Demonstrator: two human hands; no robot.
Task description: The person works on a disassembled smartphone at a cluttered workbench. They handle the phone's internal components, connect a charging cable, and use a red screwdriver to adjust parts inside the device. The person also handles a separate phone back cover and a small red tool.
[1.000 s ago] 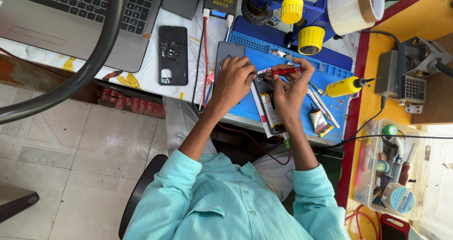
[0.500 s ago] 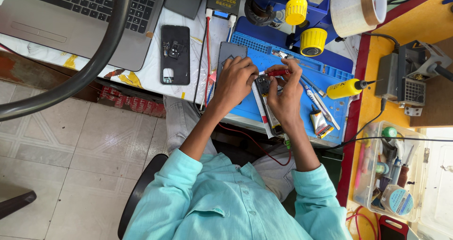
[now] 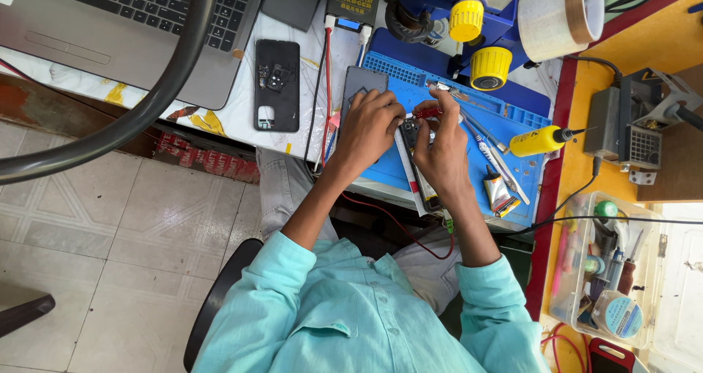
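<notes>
Phone under both hands, right grip clenched on red-handled screwdriver.

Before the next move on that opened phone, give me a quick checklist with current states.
1. Left hand steadying the phone: ok.
2. Right hand gripping the red screwdriver: ok.
3. Tip seated on a screw: cannot tell, fingers hide it.
4. Phone lying on the blue mat: ok.
5. Tweezers beside right hand, within reach: ok.
6. Yellow bottle lying on its side at mat edge: not ok.
</notes>
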